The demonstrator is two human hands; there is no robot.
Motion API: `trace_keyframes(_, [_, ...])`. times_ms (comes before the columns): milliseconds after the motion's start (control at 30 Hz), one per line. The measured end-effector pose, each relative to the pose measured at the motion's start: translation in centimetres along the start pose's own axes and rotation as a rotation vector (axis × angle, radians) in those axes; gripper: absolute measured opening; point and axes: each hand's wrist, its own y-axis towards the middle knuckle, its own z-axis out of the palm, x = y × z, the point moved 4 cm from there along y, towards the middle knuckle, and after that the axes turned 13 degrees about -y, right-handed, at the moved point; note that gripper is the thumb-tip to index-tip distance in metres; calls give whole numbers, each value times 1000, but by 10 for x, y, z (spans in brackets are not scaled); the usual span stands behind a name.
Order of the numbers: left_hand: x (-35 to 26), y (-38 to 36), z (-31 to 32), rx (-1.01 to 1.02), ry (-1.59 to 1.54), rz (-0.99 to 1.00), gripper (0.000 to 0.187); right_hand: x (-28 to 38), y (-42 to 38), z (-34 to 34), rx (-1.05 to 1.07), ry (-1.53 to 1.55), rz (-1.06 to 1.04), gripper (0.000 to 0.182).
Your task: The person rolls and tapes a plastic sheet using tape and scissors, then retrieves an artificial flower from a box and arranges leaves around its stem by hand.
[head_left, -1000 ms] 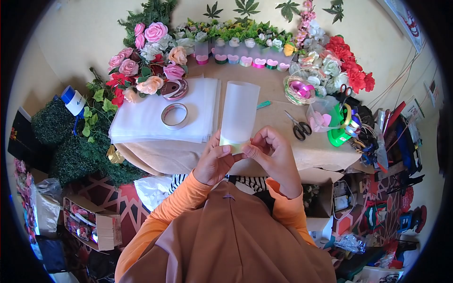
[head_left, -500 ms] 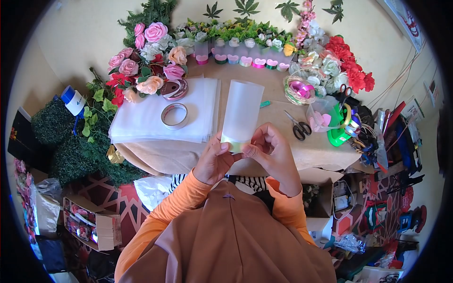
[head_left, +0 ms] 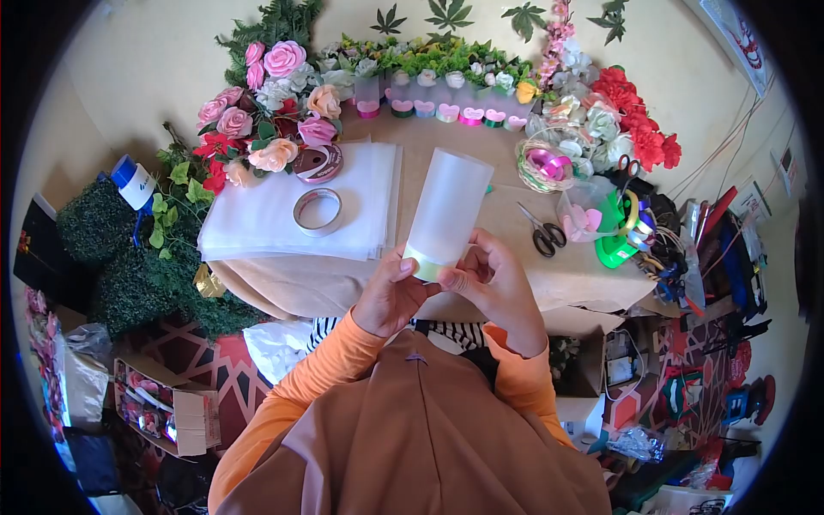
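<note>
A translucent white tube of rolled sheet [head_left: 448, 202] tilts up and to the right above the front of the table. Around its lower end runs a pale green ribbon band [head_left: 426, 268]. My left hand [head_left: 390, 292] grips the band from the left, thumb pressed on its front. On the right side, my right hand [head_left: 491, 283] pinches the same lower end between thumb and curled fingers. Beyond the left hand lies a stack of white translucent sheets [head_left: 249, 206], with a roll of tape [head_left: 318, 212] on top. Black-handled scissors [head_left: 544, 233] rest right of the tube.
Artificial roses [head_left: 283, 58] crowd the table's back left. Along the back stand several translucent flower holders [head_left: 425, 99] with ribbon bands and hearts. At right are a wicker basket [head_left: 544, 163], a green tape dispenser [head_left: 613, 249] and red flowers [head_left: 631, 112].
The tube's top has leaned further to the right, partly covering the small green item behind it. Both hands keep their grip, the right one shifting only slightly.
</note>
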Motion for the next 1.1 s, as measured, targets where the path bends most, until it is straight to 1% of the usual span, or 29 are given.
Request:
trace_keyframes(233, [3, 0, -4, 5, -60, -52, 65, -10, 3, 5, 44, 157, -28, 43])
trace_keyframes(367, [6, -1, -5, -16, -83, -74, 65, -12, 3, 5, 46, 168, -42, 41])
trace_keyframes(467, [3, -1, 1, -50, -138, -46, 63, -12, 3, 4, 57, 120, -27, 37])
trace_keyframes(533, [3, 0, 1, 120, -235, -135, 59, -2, 2, 4, 27, 224, -45, 38])
trace_keyframes(567, [2, 0, 1, 120, -234, -134, 59, 1, 2, 4, 27, 224, -45, 38])
trace_keyframes(633, [3, 0, 1, 41, -199, -142, 62, 5, 0, 4, 74, 273, -20, 42])
trace_keyframes(767, [5, 1, -1, 115, -291, -172, 61, 0, 1, 4, 45, 168, -59, 43])
trace_keyframes(833, [6, 1, -3, 76, -305, -166, 61, 4, 0, 8, 11, 293, -13, 40])
trace_keyframes(867, [6, 1, -5, 76, -305, -167, 61, 2, 1, 7, 10, 293, -13, 40])
trace_keyframes(933, [8, 1, -11, 29, -249, -163, 61, -4, 2, 5, 26, 28, -33, 35])
trace_keyframes(1100, [10, 2, -11, 26, -243, -170, 61, -8, 3, 6, -13, 81, -43, 33])
